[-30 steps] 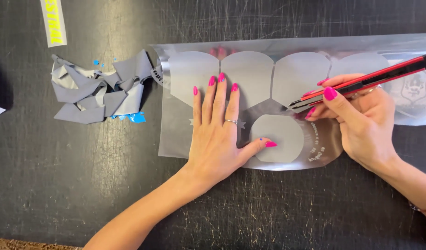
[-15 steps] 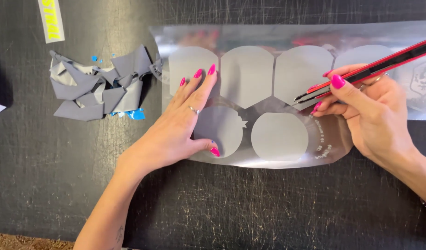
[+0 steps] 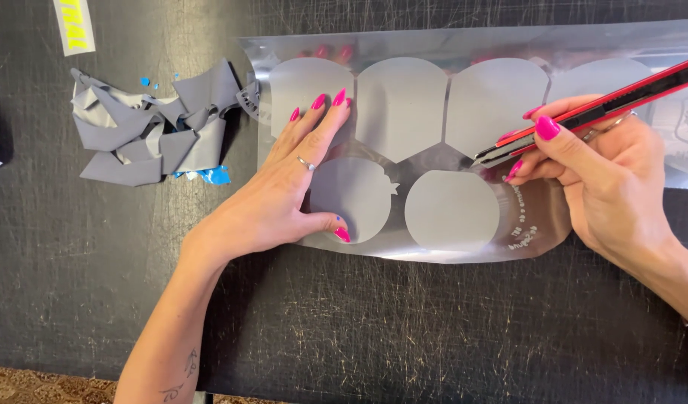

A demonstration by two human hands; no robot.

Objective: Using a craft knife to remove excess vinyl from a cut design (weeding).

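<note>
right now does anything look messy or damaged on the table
Nothing looks damaged. A heap of grey scraps with blue bits lies loose left of the clear sheet, and the black table is heavily scratched. The left hand lies flat on the sheet; the right hand holds a red knife.

Desk (image 3: 448,329): black, dull, heavily scratched surface, carrying everything in view.

Scrap pile (image 3: 153,123): loose grey offcuts, curled and overlapping, lying on the desk well to the left of the left grip.

Blue scraps (image 3: 209,176): one bright blue piece at the lower right edge of the pile, tiny flecks above it.

Label strip (image 3: 74,26): narrow white strip with yellow lettering, top left corner, beyond the pile.

Patterned floor (image 3: 29,385): bottom left corner, below the desk edge.
</note>
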